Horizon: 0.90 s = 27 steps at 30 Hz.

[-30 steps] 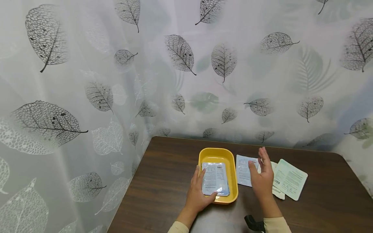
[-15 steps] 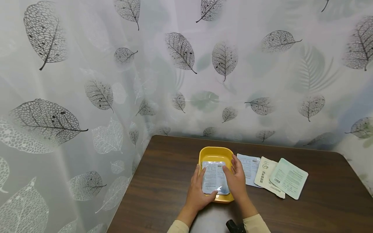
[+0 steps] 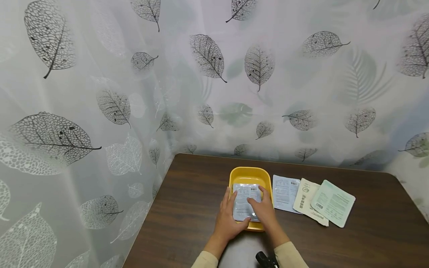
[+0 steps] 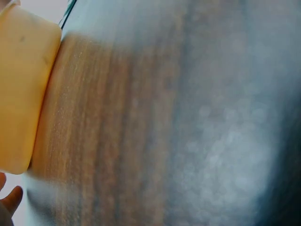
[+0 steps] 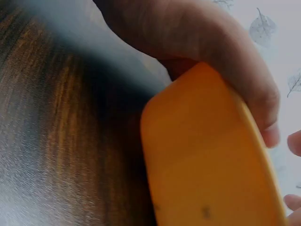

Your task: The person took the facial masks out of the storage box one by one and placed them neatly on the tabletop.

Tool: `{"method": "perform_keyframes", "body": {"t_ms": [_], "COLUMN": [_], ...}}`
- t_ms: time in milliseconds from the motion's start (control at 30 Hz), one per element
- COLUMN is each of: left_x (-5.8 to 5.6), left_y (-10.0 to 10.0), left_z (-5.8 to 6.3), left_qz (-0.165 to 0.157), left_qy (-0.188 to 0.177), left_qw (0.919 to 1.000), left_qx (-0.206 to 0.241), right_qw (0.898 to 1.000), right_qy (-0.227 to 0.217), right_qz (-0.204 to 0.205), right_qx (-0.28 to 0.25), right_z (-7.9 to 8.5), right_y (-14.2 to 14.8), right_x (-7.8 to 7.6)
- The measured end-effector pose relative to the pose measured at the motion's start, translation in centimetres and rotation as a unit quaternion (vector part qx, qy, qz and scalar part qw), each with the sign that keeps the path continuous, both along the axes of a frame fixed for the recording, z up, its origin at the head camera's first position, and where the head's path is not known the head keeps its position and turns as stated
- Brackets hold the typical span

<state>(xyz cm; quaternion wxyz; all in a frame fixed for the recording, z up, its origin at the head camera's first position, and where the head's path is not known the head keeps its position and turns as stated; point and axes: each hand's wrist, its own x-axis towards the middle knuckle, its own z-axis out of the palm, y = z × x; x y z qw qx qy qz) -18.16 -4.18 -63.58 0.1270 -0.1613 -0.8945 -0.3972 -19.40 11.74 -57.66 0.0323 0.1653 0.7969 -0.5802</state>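
Note:
A light-blue flat sachet (image 3: 244, 208) with a barcode and fine print lies face up inside the yellow tray (image 3: 246, 172). My left hand (image 3: 227, 220) spans the tray's near left corner, fingers along the sachet's left side and thumb at its near edge. From the near right, my right hand (image 3: 266, 211) reaches over the rim, its thumb above the sachet and fingers by the sachet's right edge. In the right wrist view, the right hand (image 5: 207, 33) bends over the rim of the orange-looking tray wall (image 5: 202, 150). Fingertips of the left hand (image 5: 294, 202) show at the right border.
Right of the tray lie another light-blue sachet (image 3: 285, 193), a cream one (image 3: 305, 197) and a pale green one (image 3: 335, 204), the last two overlapping. The dark wooden table (image 3: 187, 208) ends at a leaf-print curtain (image 3: 234, 93). A black wrist mount (image 3: 264, 259) sits by the right sleeve.
My right hand has moved left from above the loose sachets into the tray, its thumb now farther in over the sachet. The left hand stays at the tray's left side.

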Motion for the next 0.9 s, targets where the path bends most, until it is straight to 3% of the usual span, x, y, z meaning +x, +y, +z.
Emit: {"method": "perform_keyframes", "body": {"t_ms": [167,567,667,900], "left_x": [0.12,0.01,0.03,0.13], "left_y": [0.18,0.39,0.31,0.16], "left_z": [0.24,-0.26,-0.3,-0.21], "left_qz": [-0.002,0.0,-0.002,-0.004], "left_qy": [0.01,0.006,0.014,0.012], "left_qw": [1.0,1.0,0.9999,0.9999], "left_qx": [0.001,0.003,0.008,0.008], "right_qw": [1.0,0.989,0.984,0.975], "right_qy": [-0.009,0.083,0.104,0.105], "right_qz": [0.011,-0.043,-0.028,0.042], "right_qx": [-0.015,-0.117,-0.142,-0.192], "right_z": [-0.2,-0.69,-0.62,-0.65], "right_y": [0.03,0.15,0.07,-0.11], "right_x": [-0.14,0.38,0.6,0.64]}}
